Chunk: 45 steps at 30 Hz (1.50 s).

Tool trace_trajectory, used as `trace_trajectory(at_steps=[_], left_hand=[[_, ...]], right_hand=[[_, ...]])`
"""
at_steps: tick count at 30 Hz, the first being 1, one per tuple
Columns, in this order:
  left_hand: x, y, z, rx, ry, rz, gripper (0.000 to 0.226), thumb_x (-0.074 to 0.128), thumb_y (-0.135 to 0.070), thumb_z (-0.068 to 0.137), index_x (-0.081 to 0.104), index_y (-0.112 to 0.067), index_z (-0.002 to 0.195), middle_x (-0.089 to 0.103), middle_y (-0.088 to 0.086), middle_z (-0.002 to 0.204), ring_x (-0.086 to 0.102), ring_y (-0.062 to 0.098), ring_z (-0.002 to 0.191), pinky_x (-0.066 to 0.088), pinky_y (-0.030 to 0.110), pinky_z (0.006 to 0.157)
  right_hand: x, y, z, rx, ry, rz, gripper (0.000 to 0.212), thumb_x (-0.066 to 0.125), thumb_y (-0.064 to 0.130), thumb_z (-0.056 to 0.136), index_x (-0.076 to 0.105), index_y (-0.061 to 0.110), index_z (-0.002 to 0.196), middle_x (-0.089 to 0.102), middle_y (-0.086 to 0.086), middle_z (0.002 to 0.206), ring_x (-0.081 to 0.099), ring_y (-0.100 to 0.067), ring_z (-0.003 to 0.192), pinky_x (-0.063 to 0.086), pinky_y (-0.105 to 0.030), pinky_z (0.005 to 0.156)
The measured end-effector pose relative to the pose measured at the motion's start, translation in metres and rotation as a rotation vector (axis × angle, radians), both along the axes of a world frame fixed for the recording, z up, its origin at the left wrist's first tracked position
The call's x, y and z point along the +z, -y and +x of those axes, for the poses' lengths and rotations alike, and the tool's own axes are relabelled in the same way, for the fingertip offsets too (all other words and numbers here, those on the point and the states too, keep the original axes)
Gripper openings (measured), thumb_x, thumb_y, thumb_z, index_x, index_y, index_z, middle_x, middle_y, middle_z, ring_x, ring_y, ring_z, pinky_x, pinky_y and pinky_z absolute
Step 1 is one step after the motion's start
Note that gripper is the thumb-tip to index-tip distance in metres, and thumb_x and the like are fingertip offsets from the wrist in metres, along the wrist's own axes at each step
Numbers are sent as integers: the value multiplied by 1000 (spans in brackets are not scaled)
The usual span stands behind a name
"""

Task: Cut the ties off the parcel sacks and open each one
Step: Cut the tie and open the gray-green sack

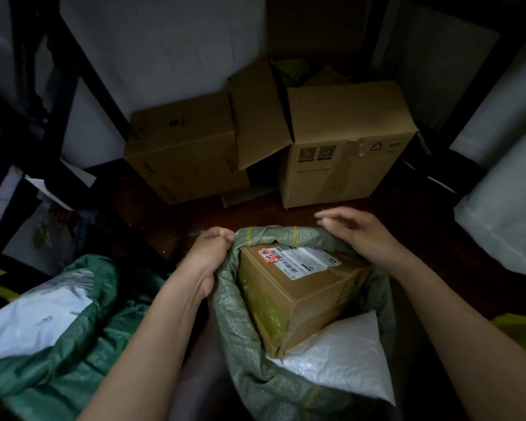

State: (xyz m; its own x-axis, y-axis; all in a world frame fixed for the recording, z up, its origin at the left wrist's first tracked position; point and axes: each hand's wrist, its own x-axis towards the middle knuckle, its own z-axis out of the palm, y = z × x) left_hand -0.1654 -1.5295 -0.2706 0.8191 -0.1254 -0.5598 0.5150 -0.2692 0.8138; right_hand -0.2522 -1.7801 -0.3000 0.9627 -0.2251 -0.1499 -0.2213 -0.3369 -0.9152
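The grey-green sack stands open with a box exposed, left hand clamped on its rim, right hand relaxed at the mouth; remaining sacks cannot be judged.

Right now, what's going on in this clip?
A person is opening a green woven sack on the floor. The left hand grips the sack's rim at its left edge, while the right hand rests with relaxed fingers at the far right of the rim. The mouth is already spread open, showing a labelled cardboard parcel and a white mailer bag inside. Another green sack lies to the left. No cutting tool is visible.
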Motion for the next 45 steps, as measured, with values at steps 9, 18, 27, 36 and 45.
trace_trajectory(at_steps=[9,18,27,36,45], left_hand=[[7,-4,1,3,37,-51,9,60,-12,93,68,-13,96,71,11,89,71,21,73,54,26,57],[-5,-17,-6,-221,263,256,37,79,-12,77,67,-14,112,69,4,106,66,16,92,56,36,83],[-15,-10,-2,-124,307,370,17,66,-11,88,66,-13,71,67,0,74,65,20,80,52,31,74],[-8,1,-2,-72,-103,-19,49,41,0,93,75,-11,59,71,18,71,69,26,57,53,28,50],[-4,1,-3,1,-148,-72,42,40,0,94,72,-9,69,71,16,69,69,22,54,52,27,44]], right_hand=[[-20,-7,2,56,114,-225,17,71,14,86,77,20,101,68,24,88,64,11,87,49,-8,74],[-17,-7,3,-82,-32,-103,24,60,25,95,74,22,75,72,9,73,65,4,66,49,-11,61],[-11,-6,7,-366,-428,285,33,63,35,93,69,6,108,73,-13,96,70,-27,87,54,-34,78],[-13,-5,1,-266,-454,49,13,58,22,93,69,17,98,67,-4,104,64,-22,98,50,-34,89],[-6,-37,4,162,117,-181,38,69,20,88,65,34,123,64,20,122,56,11,111,45,-11,95]])
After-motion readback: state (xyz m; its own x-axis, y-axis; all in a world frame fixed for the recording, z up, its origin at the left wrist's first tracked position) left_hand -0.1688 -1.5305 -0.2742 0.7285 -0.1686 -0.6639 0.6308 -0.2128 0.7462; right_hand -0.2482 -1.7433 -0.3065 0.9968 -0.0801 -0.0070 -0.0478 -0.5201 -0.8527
